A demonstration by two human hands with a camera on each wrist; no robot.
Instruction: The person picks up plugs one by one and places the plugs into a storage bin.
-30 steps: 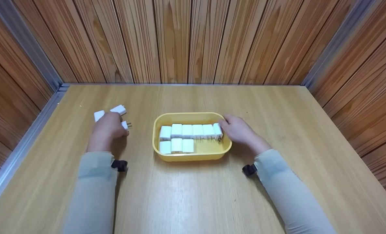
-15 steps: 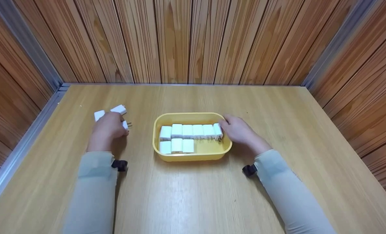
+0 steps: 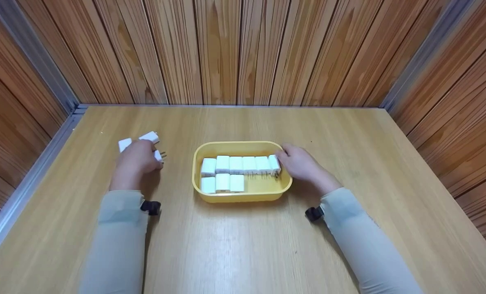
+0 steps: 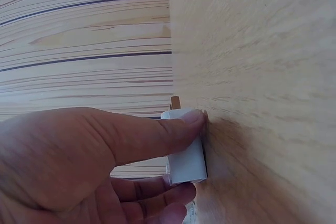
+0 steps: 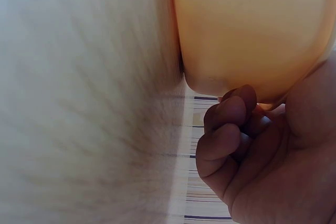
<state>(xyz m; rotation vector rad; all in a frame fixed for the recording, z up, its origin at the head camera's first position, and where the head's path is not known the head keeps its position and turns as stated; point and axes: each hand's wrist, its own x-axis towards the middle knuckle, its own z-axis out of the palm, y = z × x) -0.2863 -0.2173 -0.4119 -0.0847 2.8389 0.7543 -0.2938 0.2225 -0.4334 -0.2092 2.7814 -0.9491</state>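
A white wall charger [image 4: 188, 163] is pinched between the thumb and fingers of my left hand [image 3: 135, 158], low over the table at the left. Its prongs point right in the head view. Just beyond that hand lie two more white chargers, one at the back [image 3: 149, 137] and one partly covered by the hand [image 3: 124, 144]. My right hand [image 3: 302, 164] grips the right end of a yellow plastic bin [image 3: 243, 197], thumb at the rim. In the right wrist view its fingers [image 5: 223, 145] curl against the bin's outer wall. White chargers stand inside in two rows, the back row [image 3: 236, 164] longer.
The bin rests on a light wooden table [image 3: 243, 253], with bare floor showing at its front right inside. Wood-plank walls [image 3: 220, 53] enclose the table at the back and both sides. A metal strip [image 3: 26, 179] runs along the left edge.
The charger in my left hand has turned slightly, its prongs now angled a little farther up in the head view. The right hand and the bin have stayed still.
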